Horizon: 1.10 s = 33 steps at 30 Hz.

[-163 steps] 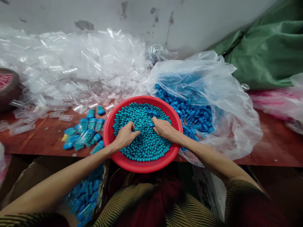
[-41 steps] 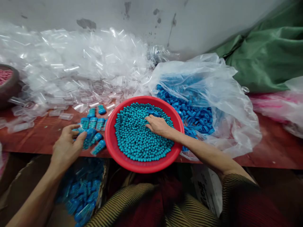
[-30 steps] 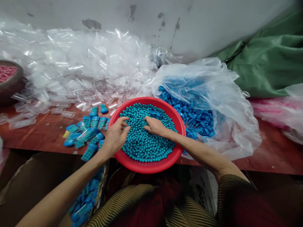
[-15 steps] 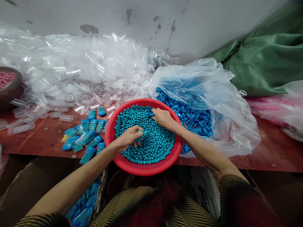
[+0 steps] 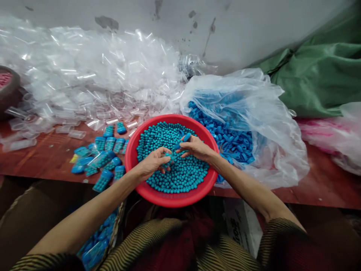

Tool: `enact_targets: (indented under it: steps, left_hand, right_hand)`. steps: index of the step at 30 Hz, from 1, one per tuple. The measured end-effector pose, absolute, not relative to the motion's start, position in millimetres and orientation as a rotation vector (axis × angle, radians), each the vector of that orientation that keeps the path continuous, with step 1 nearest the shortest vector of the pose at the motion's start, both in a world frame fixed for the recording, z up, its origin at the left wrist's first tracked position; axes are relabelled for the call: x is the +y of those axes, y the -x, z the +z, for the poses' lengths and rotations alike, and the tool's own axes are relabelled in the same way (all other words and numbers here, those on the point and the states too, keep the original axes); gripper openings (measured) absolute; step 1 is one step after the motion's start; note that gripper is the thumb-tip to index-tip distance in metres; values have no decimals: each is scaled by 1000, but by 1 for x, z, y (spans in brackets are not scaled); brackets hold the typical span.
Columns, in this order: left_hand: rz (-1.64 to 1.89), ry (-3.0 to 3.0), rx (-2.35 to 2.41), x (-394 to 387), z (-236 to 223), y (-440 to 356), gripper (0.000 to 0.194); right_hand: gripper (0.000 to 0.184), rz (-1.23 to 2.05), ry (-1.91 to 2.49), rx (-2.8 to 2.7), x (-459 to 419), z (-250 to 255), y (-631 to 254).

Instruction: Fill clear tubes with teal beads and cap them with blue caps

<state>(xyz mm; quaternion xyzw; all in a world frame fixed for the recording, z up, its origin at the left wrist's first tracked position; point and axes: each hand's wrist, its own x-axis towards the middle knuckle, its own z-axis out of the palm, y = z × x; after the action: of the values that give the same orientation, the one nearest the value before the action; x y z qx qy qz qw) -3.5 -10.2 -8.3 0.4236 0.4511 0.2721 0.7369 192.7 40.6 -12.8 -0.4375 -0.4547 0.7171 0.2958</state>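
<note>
A red plastic basin [image 5: 171, 201] full of small teal balls [image 5: 180, 180] sits at the table's front edge. Over its middle, my left hand [image 5: 152, 162] is closed round a small clear plastic bottle [image 5: 168, 159] with teal balls in it; the fingers hide much of it. My right hand [image 5: 199, 148] is beside it, pinching a blue cap [image 5: 186, 137] between thumb and fingers. A second blue piece [image 5: 178, 145] shows at those fingertips. Capped bottles of teal balls [image 5: 105, 180] lie in a group left of the basin.
Empty clear bottles [image 5: 107, 71] are heaped along the wall. Right of the basin, an open plastic bag [image 5: 276, 131] holds many blue caps [image 5: 235, 145]. A bowl of pink pieces [image 5: 9, 96] stands far left. Below the table edge, a box holds more filled bottles [image 5: 97, 244].
My right hand has lifted off the balls near the basin's far side and come toward my left hand, with the blue cap now plainly visible. My left hand has stayed nearly in place.
</note>
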Motion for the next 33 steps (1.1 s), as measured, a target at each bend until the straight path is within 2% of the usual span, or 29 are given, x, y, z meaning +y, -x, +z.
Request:
enact_targets:
  steps: [4, 8, 13, 16, 21, 25, 28, 33]
  left_hand:
    - [659, -994, 996, -12, -10, 2, 49]
    - [733, -1000, 959, -13, -9, 0, 50]
    - [789, -958, 918, -16, -6, -1, 48]
    - [834, -956, 923, -18, -6, 0, 42]
    - [839, -1163, 987, -17, -11, 2, 33]
    - [844, -1353, 993, -17, -16, 0, 24]
    - [852, -1340, 1014, -19, -14, -2, 26]
    - [772, -1234, 1005, -21, -10, -3, 42]
  right_hand:
    - [38, 1828, 1085, -1124, 25, -8, -181]
    - [31, 1546, 1233, -1258, 10, -7, -172]
    - [22, 1412, 1309, -1329, -4, -8, -170]
    - [23, 1490, 1249, -1384, -10, -3, -173]
    - [47, 1838, 1117, -1340, -12, 10, -185]
    - [41, 2058, 1169, -1128, -11, 13, -190]
    - [36, 1929, 1150, -1131, -12, 11, -187]
    - [23, 1690, 1198, -1340, -16, 4, -179]
